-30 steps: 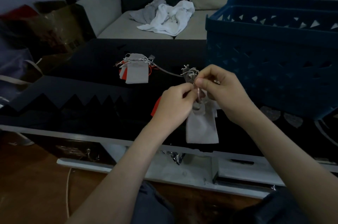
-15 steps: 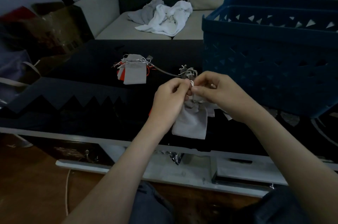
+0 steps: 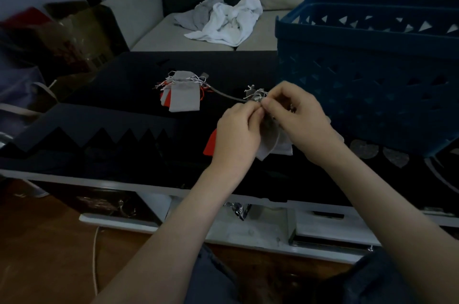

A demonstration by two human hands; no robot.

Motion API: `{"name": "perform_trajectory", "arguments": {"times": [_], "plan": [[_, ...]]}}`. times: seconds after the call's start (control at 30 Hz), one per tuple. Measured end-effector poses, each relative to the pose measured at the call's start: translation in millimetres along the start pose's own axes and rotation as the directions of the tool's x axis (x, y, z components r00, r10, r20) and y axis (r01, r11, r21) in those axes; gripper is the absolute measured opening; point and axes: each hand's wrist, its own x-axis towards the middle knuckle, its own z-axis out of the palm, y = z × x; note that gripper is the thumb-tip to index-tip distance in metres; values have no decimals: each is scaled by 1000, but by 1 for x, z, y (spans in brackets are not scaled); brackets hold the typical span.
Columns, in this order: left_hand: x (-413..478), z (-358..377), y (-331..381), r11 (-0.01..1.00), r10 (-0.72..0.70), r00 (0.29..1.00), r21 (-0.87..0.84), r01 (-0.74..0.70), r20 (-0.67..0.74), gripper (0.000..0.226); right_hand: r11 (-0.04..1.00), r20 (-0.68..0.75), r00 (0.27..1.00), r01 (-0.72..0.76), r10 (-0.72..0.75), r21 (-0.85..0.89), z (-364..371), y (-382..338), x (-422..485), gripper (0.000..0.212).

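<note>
Works over a black table top (image 3: 119,127), both hands raised just above it, near frame centre. With the left hand (image 3: 237,134), pinches the neck of a small grey pouch (image 3: 269,141) between thumb and forefinger, remaining fingers curled in toward the palm. With the right hand (image 3: 299,124), pinches the same neck from the 3 o'clock side, thumb and forefinger tips meeting those of the left hand, other fingers curled. Holds the pouch between the two palms, mouth at 12 o'clock, body hanging tilted toward 6 o'clock, lower corner clear of both hands. At 12 o'clock of the fingertips, white drawstring ends (image 3: 255,93), loose above the neck. Cannot tell whether string or cloth sits in the pinch. Just behind the pouch, at 4 o'clock of it, a paler grey piece (image 3: 284,148) on the table; second pouch or fold, cannot tell. At 8 o'clock of the left hand, partly under it, a red scrap (image 3: 211,144).

At 10 o'clock of the hands, well apart: a pile of pouches (image 3: 185,97), grey on top, red beneath, white strings tangled at the upper end. From that pile toward the hands, a thin grey strip (image 3: 224,95). At 2 o'clock, near the right hand: a blue basket (image 3: 372,85) with triangular cut-outs, standing on the table. At 12 o'clock, beyond the table: a sofa (image 3: 159,35) with a crumpled white cloth (image 3: 233,25) on the seat. At 9 to 10 o'clock, toward the frame edge: a brown bag (image 3: 84,37).
</note>
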Motion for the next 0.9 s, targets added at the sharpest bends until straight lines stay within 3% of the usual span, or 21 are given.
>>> {"name": "perform_trajectory", "arguments": {"times": [0.13,0.23,0.33,0.4,0.47,0.63,0.77,0.9], "plan": [[1,0,-2,999,37,999,40,-36,-12,17,995,21,1000,-10,8,94,-2,-4,-2,12],[1,-3,2,999,25,999,-39,-26,-44,11,963,65,996,-73,58,259,-3,-11,-4,14],[3,-3,1,993,-34,999,-113,29,-39,12,919,76,989,-148,129,364,-3,-14,-6,10],[3,-3,-3,971,-128,992,-206,122,-17,16,931,44,987,-161,156,327,-3,-10,-3,8],[3,-4,-3,906,-219,975,-364,217,35,18,965,50,987,-160,153,210,-7,-6,-1,8],[3,-7,3,703,-303,938,-625,340,170,25,990,223,970,-70,96,-122,-9,-4,-1,17],[6,-7,0,513,-307,913,-761,396,268,30,994,270,957,-93,106,-59,-6,-5,0,18],[8,-8,-2,416,-239,915,-817,399,325,28,975,258,947,-214,194,55,-6,-6,2,17]]}}
